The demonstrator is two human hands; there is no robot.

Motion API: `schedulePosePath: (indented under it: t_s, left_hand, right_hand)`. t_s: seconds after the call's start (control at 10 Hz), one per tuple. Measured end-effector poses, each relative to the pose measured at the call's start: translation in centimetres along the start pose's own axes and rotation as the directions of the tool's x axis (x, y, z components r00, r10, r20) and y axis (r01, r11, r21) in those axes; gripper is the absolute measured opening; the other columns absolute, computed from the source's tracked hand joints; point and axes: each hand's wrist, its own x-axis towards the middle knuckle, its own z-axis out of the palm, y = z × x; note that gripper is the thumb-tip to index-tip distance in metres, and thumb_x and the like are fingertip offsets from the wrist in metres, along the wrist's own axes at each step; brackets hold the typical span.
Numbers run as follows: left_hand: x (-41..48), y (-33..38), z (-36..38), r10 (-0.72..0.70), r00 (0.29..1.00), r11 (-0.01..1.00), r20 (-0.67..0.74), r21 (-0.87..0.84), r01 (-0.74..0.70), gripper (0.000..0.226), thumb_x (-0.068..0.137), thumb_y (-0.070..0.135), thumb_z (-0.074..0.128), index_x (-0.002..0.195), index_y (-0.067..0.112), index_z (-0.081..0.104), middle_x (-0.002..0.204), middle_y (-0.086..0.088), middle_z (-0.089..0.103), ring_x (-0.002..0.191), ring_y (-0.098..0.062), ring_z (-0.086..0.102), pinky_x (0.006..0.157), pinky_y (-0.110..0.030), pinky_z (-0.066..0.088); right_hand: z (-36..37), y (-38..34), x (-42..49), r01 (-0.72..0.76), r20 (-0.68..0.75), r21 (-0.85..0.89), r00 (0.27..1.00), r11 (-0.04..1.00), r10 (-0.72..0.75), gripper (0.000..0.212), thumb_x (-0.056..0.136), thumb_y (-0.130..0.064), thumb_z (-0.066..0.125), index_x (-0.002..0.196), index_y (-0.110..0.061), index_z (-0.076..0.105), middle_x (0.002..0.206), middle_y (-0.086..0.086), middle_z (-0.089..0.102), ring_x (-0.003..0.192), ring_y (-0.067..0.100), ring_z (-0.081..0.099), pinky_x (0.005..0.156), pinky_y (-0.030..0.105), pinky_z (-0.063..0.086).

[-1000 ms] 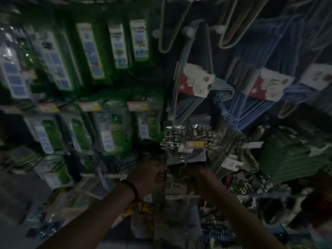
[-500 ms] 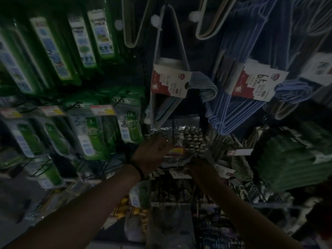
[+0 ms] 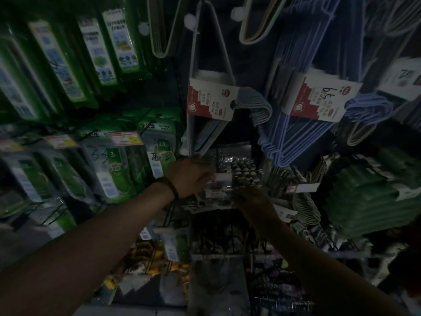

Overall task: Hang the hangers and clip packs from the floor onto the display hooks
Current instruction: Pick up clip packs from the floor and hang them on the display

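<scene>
The fingers of the left hand are curled together at the white header of the clip pack and pinch it at its left edge, while the right hand reaches up from below to the pack's lower edge; it is too dark there to tell whether its fingers close on anything. A second ago both hands were bunched together beneath the hanging clips; half a second ago the left one lay spread over the pack's left side, and now it has drawn in to a pinch at the header, with the right hand still underneath. The pack hangs against the display at about mid-height, clear plastic with rows of small metal clips showing through (the hook that bears it cannot be made out). A dark wristband circles the left wrist. Just above the pack hang blue wire hangers and a grey bundle of hangers, each with a red and white card sleeve, close over where the hands work. To the left are green packs under a price label; to the right a green stack; below, yellow packets in shadow
</scene>
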Motion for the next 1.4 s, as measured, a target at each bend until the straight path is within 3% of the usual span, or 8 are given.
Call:
schedulePosePath:
  t_s: [0.4, 0.6, 0.7, 0.8, 0.9, 1.0, 1.2, 1.4]
  left_hand:
    - [0.6, 0.6, -1.2, -0.070, 0.997, 0.997, 0.035, -0.017, 0.071, 0.019, 0.102, 0.040, 0.062, 0.107, 0.031, 0.078, 0.109, 0.004, 0.072, 0.102, -0.021, 0.066, 0.079, -0.036, 0.057]
    - [0.5, 0.6, -1.5, -0.048, 0.996, 0.997, 0.069, 0.070, 0.044, 0.020, 0.102, 0.043, 0.058, 0.106, 0.033, 0.075, 0.108, 0.007, 0.072, 0.099, -0.019, 0.066, 0.073, -0.031, 0.053]
    - [0.5, 0.9, -1.3, -0.070, 0.994, 0.996, 0.083, 0.055, 0.066, 0.021, 0.102, 0.043, 0.059, 0.109, 0.033, 0.076, 0.111, 0.008, 0.073, 0.101, -0.020, 0.067, 0.077, -0.034, 0.056]
    - [0.3, 0.9, -1.0, -0.109, 0.992, 0.994, 0.068, 0.033, 0.107, 0.022, 0.102, 0.043, 0.060, 0.109, 0.031, 0.076, 0.113, 0.007, 0.072, 0.103, -0.020, 0.067, 0.079, -0.033, 0.055]
    - [0.3, 1.0, -0.6, -0.132, 0.990, 0.991, 0.056, 0.021, 0.131, 0.020, 0.102, 0.043, 0.061, 0.108, 0.033, 0.077, 0.111, 0.010, 0.072, 0.101, -0.018, 0.067, 0.076, -0.030, 0.052]
    - [0.1, 1.1, -0.4, -0.141, 0.989, 0.990, 0.050, 0.033, 0.140, 0.018, 0.101, 0.044, 0.061, 0.105, 0.034, 0.076, 0.108, 0.011, 0.071, 0.097, -0.020, 0.068, 0.073, -0.032, 0.054]
    - [-1.2, 1.6, 0.7, -0.172, 0.985, 0.985, 0.004, 0.007, 0.172, 0.022, 0.101, 0.046, 0.061, 0.104, 0.030, 0.077, 0.109, 0.007, 0.070, 0.091, -0.024, 0.070, 0.074, -0.043, 0.060]
    - [-2.5, 2.2, -0.4, -0.148, 0.984, 0.989, 0.101, 0.018, 0.147, 0.024, 0.093, 0.053, 0.061, 0.111, 0.041, 0.071, 0.113, 0.011, 0.068, 0.094, -0.021, 0.069, 0.075, -0.040, 0.060]
  right_hand:
    - [0.3, 0.8, 3.7, -0.049, -0.032, -0.260, 0.999, 0.964, 0.042, 0.014, 0.078, -0.014, 0.087, 0.090, -0.011, 0.082, 0.093, 0.017, 0.077, 0.081, 0.034, 0.076, 0.067, 0.038, 0.062]
    - [1.2, 2.3, 8.3, 0.010, 0.393, -0.086, 0.919, 0.996, 0.024, 0.039, 0.108, -0.019, 0.048, 0.144, -0.003, 0.054, 0.146, 0.021, 0.055, 0.135, 0.036, 0.052, 0.107, 0.030, 0.044]
    - [1.2, 1.7, 8.5, -0.020, 0.262, -0.161, 0.963, 0.987, 0.062, 0.037, 0.092, -0.008, 0.064, 0.126, 0.004, 0.068, 0.126, 0.027, 0.068, 0.116, 0.040, 0.067, 0.073, 0.003, 0.047]
    - [2.2, 1.8, 7.8, -0.220, 0.126, -0.015, 0.967, 0.975, 0.220, 0.034, 0.068, -0.006, 0.069, 0.099, 0.003, 0.080, 0.091, 0.029, 0.075, 0.078, 0.043, 0.076, 0.061, 0.040, 0.064]
    - [2.5, 2.3, 8.9, -0.187, 0.133, -0.050, 0.972, 0.981, 0.192, 0.037, 0.091, -0.004, 0.055, 0.123, 0.000, 0.074, 0.112, 0.032, 0.071, 0.099, 0.047, 0.072, 0.080, 0.052, 0.061]
    - [2.9, 2.8, 8.9, -0.175, 0.193, -0.091, 0.963, 0.980, 0.189, 0.051, 0.099, -0.015, 0.038, 0.145, -0.008, 0.058, 0.144, 0.030, 0.054, 0.135, 0.045, 0.052, 0.107, 0.055, 0.045]
    - [4.4, 2.7, 7.8, -0.304, 0.216, -0.140, 0.919, 0.942, 0.329, 0.057, 0.094, -0.029, 0.070, 0.146, -0.018, 0.052, 0.154, 0.020, 0.042, 0.147, 0.045, 0.035, 0.116, 0.063, 0.032]
    - [1.2, 0.6, 6.2, -0.230, 0.095, -0.074, 0.967, 0.970, 0.236, 0.046, 0.086, -0.024, 0.074, 0.127, -0.006, 0.066, 0.127, 0.023, 0.062, 0.121, 0.046, 0.058, 0.101, 0.060, 0.046]
